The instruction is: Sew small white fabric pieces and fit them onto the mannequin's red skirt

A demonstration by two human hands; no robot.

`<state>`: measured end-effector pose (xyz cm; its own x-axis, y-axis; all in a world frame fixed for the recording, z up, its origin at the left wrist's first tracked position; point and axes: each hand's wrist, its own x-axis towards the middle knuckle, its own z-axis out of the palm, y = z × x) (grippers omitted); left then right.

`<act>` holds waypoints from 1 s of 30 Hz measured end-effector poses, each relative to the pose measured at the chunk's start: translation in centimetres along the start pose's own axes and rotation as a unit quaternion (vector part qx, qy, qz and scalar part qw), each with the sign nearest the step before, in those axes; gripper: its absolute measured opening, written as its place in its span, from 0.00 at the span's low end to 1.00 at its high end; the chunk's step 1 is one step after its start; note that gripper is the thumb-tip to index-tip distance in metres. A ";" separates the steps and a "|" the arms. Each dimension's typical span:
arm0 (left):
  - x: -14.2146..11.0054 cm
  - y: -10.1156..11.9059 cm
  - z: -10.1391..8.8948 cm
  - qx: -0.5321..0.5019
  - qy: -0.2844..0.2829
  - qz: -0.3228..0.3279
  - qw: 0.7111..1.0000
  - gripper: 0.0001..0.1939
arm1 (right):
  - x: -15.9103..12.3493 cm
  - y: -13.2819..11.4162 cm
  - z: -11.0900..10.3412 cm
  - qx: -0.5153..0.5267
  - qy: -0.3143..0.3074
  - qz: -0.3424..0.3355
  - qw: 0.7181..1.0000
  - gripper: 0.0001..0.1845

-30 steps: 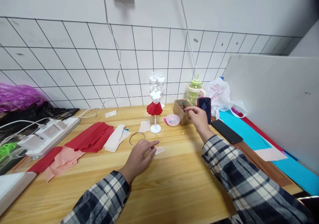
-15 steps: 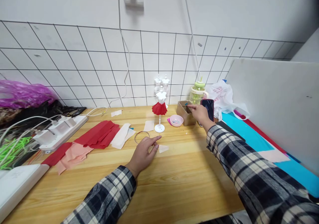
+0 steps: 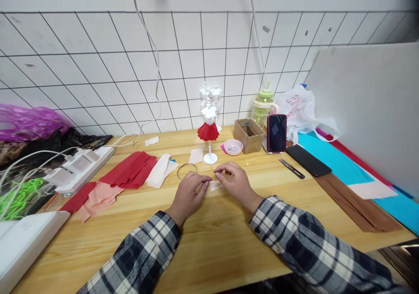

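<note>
My left hand (image 3: 189, 196) is over the wooden table, thumb and index finger drawn close together. Facing it, my right hand (image 3: 238, 182) is closed in a pinch, its fingertips a short way from the left ones. Whatever either hand holds is too small to make out. A small pale fabric scrap (image 3: 215, 186) lies on the table between them. Just beyond my left hand is a thin ring (image 3: 187, 170). A white miniature dress form (image 3: 208, 113) wearing a red pleated skirt (image 3: 208, 131) stands upright behind both hands.
Behind on the right are a pink bead dish (image 3: 233, 147), a cardboard box (image 3: 249, 136), a propped phone (image 3: 276, 133) and a lidded bottle (image 3: 262, 106). Thread snips (image 3: 292, 168) lie beside a black case (image 3: 308, 160). Red fabric (image 3: 132, 170) and a power strip (image 3: 81, 169) occupy the left.
My right hand has come from the cardboard box back toward my left hand, near the pale scrap. My left thumb and index finger are closer together. The view has shifted somewhat.
</note>
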<state>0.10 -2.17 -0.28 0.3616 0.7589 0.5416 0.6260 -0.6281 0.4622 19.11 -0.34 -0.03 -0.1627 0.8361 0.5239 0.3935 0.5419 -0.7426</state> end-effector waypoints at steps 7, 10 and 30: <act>0.2 0.0 -0.1 0.009 -0.022 0.017 1.000 0.09 | 0.2 -0.2 -0.9 0.020 -0.047 0.025 0.998 0.08; 0.2 0.1 -0.1 0.013 -0.028 0.026 0.999 0.09 | 0.1 -0.3 -0.6 0.019 -0.062 0.031 0.997 0.05; 0.4 0.1 -0.1 0.042 -0.027 0.041 0.998 0.08 | -0.3 -1.1 -0.9 -0.071 -0.125 -0.054 0.988 0.02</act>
<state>0.24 -2.01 0.06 0.4489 0.7150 0.5359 0.6481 -0.6734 0.3556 19.56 -1.31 0.99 -0.4215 0.7787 0.4647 0.4812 0.6264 -0.6132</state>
